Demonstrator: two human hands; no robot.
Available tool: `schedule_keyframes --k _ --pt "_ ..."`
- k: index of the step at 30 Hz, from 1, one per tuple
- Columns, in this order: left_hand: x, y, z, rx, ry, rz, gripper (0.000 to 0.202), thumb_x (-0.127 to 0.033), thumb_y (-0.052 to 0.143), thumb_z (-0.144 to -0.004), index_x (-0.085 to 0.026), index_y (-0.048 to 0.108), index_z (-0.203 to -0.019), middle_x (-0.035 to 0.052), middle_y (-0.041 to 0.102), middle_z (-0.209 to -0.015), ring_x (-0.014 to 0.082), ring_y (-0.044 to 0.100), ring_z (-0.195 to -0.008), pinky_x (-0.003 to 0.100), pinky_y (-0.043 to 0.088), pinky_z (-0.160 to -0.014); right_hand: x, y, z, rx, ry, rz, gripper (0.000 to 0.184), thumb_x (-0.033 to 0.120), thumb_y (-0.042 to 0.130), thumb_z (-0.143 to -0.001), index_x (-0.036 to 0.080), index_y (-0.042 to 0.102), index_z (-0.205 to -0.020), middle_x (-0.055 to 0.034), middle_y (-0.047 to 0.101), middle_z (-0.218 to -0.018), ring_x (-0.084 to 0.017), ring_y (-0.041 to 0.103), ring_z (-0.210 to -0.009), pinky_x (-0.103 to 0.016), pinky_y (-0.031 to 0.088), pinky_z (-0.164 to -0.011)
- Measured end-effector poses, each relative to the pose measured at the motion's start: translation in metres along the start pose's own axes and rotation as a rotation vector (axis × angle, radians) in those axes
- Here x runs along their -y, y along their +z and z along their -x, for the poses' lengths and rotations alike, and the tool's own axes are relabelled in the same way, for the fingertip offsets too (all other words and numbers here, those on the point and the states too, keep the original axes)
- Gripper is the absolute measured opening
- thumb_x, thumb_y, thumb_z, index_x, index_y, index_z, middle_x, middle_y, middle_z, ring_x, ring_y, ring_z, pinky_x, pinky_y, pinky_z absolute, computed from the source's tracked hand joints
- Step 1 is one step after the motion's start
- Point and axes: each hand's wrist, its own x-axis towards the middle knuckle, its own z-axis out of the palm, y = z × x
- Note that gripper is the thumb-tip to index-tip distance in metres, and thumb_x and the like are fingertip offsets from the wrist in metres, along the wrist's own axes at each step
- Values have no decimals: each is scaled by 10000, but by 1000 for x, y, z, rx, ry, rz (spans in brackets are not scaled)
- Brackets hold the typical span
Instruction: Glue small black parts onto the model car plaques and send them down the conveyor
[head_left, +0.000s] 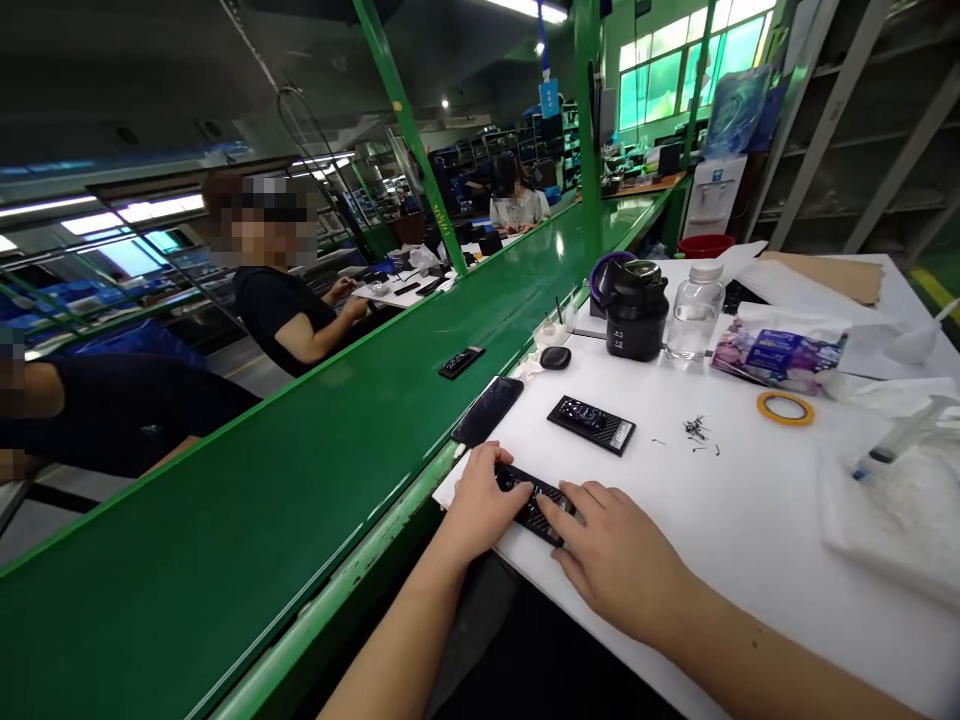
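A black rectangular plate (546, 524) with a raised glossy shape and a carbon-weave pattern lies at the near edge of the white table. My left hand (484, 503) grips its far left end between thumb and fingers. On its right end, the fingers of my right hand (611, 550) press and hold the side, partly covering it. A similar black plate (591, 424), with a small car-like shape and a silver label, rests just beyond. Small dark thin pieces (696, 430) lie in a loose pile to the right of that plate.
A green conveyor belt (337, 470) runs along the left, carrying another black plate (461, 361). A phone (487, 411) overlaps the table's edge. Behind stand a black jug (636, 310) and clear bottle (694, 312). Yellow tape (784, 408) and a syringe (904, 438) lie right. Co-workers sit across the belt.
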Motion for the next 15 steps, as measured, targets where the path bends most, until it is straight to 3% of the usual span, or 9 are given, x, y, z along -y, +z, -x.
schedule_keyframes --k 7,15 --pt "-3 1 3 -5 -4 15 382 -320 624 -756 -204 497 -1097 99 529 -1280 260 507 -1227 443 375 -1074 2 -8 -1 35 8 13 437 256 588 -946 195 553 -1378 -128 567 -1290 -291 516 -1081 -436 442 -894" --pt "-1 0 2 29 -55 17 477 -306 652 -723 -209 473 -1155 97 518 -1306 268 489 -1257 435 358 -1084 1 -2 0 28 -10 44 458 261 582 -945 196 538 -1397 -133 560 -1301 -295 521 -1066 -447 454 -869"
